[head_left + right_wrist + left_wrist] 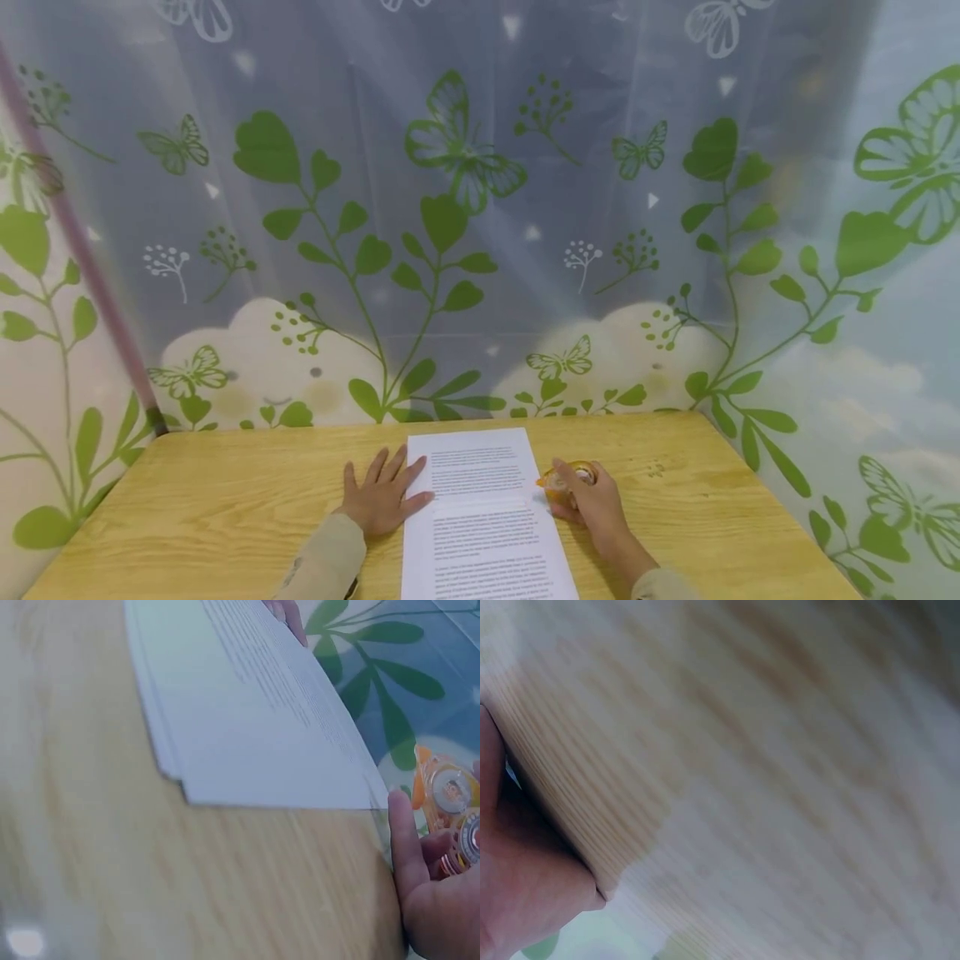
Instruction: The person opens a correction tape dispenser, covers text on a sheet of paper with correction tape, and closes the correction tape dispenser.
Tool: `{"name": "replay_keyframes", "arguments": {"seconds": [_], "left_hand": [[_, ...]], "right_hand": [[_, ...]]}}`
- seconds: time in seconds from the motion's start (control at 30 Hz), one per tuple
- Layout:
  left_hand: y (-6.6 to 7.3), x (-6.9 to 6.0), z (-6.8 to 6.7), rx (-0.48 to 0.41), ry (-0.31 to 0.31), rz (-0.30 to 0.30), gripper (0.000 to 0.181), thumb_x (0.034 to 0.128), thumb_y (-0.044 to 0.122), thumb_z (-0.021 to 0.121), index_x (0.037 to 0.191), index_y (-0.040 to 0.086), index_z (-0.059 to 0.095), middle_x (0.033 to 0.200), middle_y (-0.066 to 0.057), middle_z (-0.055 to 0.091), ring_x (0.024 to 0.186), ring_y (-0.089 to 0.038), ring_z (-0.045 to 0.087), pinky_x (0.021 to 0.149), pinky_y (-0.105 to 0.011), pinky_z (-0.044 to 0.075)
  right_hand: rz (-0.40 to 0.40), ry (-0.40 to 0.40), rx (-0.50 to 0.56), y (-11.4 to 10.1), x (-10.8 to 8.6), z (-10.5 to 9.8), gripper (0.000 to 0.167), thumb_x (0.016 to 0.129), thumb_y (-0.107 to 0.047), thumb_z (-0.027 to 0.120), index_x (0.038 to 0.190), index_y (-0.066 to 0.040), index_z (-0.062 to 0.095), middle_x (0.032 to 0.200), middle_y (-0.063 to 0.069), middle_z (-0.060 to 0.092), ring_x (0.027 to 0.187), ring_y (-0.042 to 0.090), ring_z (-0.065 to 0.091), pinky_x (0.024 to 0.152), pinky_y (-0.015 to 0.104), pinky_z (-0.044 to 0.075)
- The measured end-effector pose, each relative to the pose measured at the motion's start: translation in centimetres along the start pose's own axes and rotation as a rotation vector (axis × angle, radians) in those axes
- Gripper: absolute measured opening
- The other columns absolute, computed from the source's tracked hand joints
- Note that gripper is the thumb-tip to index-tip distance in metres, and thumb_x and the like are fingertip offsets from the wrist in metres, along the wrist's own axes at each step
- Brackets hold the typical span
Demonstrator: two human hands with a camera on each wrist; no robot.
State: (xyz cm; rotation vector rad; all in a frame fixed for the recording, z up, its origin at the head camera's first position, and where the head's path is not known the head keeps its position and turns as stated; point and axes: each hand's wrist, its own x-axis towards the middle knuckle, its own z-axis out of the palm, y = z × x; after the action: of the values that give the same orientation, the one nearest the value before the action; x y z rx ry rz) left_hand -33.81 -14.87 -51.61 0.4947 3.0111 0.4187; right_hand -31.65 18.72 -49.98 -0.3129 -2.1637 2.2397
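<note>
The bare left hand [381,500] lies on a pale yellow wood-grain desk [247,508], its grip spread apart, with thumb and forefinger over the left edge of the white printed paper sheets [480,506]. The head view cuts off the near end of the sheets, and their lines of text are too small to read; the right wrist view shows layered edges, though how many sheets there are cannot be told.

Just beside the sheets' right edge, the bare right hand [600,504] has its grip clamped on a translucent orange plastic tape dispenser with round wheels [452,789]. The hand partly covers it in the head view, and the frame's edge crops it in the right wrist view. Whether its tip touches paper cannot be told.

The left wrist view is mostly blurred wood, with only part of that hand showing. Both beige cloth sleeves [326,558] are cut off below.
</note>
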Motion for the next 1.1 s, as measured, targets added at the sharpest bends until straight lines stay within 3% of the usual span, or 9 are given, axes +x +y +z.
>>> {"name": "replay_keyframes", "arguments": {"seconds": [0.03, 0.1, 0.17, 0.27, 0.47, 0.67, 0.87, 1.1], "left_hand": [[-0.1, 0.1, 0.1, 0.008, 0.0, -0.008, 0.075, 0.0895, 0.074, 0.028, 0.151, 0.031, 0.028, 0.159, -0.003, 0.01, 0.144, -0.033, 0.005, 0.1, -0.071, -0.008], [-0.3, 0.1, 0.3, 0.017, 0.0, -0.019, 0.075, 0.0896, 0.073, 0.029, 0.151, 0.031, 0.029, 0.159, -0.003, 0.01, 0.144, -0.033, 0.005, 0.101, -0.071, -0.007], [-0.4, 0.0, 0.3, 0.013, 0.009, -0.018, 0.074, 0.0901, 0.072, 0.03, 0.15, 0.03, 0.03, 0.159, -0.003, 0.012, 0.143, -0.033, 0.006, 0.1, -0.072, -0.006], [-0.1, -0.3, -0.1, -0.004, 0.009, -0.013, 0.073, 0.0911, 0.07, 0.032, 0.15, 0.027, 0.032, 0.159, -0.006, 0.014, 0.143, -0.036, 0.009, 0.1, -0.072, -0.006], [0.1, -0.4, -0.5, -0.008, 0.002, -0.003, 0.07, 0.093, 0.067, 0.032, 0.15, 0.027, 0.031, 0.158, -0.008, 0.015, 0.142, -0.038, 0.011, 0.098, -0.074, -0.007], [0.2, -0.2, 0.1, 0.016, -0.009, -0.009, 0.073, 0.0904, 0.073, 0.028, 0.151, 0.031, 0.029, 0.159, -0.005, 0.014, 0.143, -0.035, 0.008, 0.1, -0.072, -0.007], [0.0, 0.3, 0.8, 0.006, 0.019, -0.006, 0.073, 0.0896, 0.073, 0.031, 0.149, 0.031, 0.032, 0.159, -0.004, 0.015, 0.143, -0.034, 0.008, 0.1, -0.072, -0.006], [1.0, -0.5, -0.9, 0.033, -0.001, -0.013, 0.07, 0.0926, 0.069, 0.03, 0.15, 0.028, 0.032, 0.158, -0.007, 0.017, 0.142, -0.036, 0.011, 0.1, -0.073, -0.003]], "right_hand": [[0.005, 0.009, 0.006, 0.0, 0.0, 0.1, 0.06, 0.083, -0.043, 0.072, 0.116, -0.001, 0.046, 0.062, -0.003, 0.041, 0.052, 0.006, 0.044, 0.063, 0.033, 0.057], [-0.003, 0.016, -0.017, -0.1, -0.2, 0.6, 0.066, 0.082, -0.045, 0.072, 0.122, 0.0, 0.044, 0.068, 0.0, 0.049, 0.053, 0.007, 0.049, 0.062, 0.033, 0.057], [-0.031, 0.012, -0.053, -0.2, -0.5, 1.4, 0.077, 0.081, -0.045, 0.073, 0.131, 0.003, 0.04, 0.084, 0.007, 0.057, 0.061, 0.01, 0.055, 0.061, 0.033, 0.057], [-0.067, -0.021, -0.098, -0.5, -1.2, 3.1, 0.079, 0.082, -0.042, 0.074, 0.133, 0.006, 0.038, 0.104, 0.018, 0.059, 0.074, 0.018, 0.064, 0.061, 0.034, 0.057], [-0.126, -0.156, -0.154, -0.5, -2.5, 7.4, 0.054, 0.083, -0.038, 0.075, 0.107, 0.002, 0.049, 0.09, 0.01, 0.064, 0.076, 0.021, 0.066, 0.062, 0.034, 0.057], [-0.186, -0.259, -0.202, 0.4, -3.4, 10.6, 0.047, 0.083, -0.033, 0.075, 0.102, -0.001, 0.046, 0.082, 0.006, 0.066, 0.069, 0.022, 0.067, 0.057, 0.034, 0.056], [-0.202, -0.264, -0.223, 0.8, -3.9, 12.2, 0.045, 0.083, -0.03, 0.076, 0.094, -0.003, 0.043, 0.076, 0.005, 0.067, 0.064, 0.022, 0.068, 0.054, 0.033, 0.055], [-0.241, -0.232, -0.273, 0.9, -4.1, 13.0, 0.044, 0.082, -0.031, 0.077, 0.094, -0.004, 0.045, 0.072, 0.002, 0.066, 0.059, 0.018, 0.065, 0.05, 0.029, 0.053]]}}
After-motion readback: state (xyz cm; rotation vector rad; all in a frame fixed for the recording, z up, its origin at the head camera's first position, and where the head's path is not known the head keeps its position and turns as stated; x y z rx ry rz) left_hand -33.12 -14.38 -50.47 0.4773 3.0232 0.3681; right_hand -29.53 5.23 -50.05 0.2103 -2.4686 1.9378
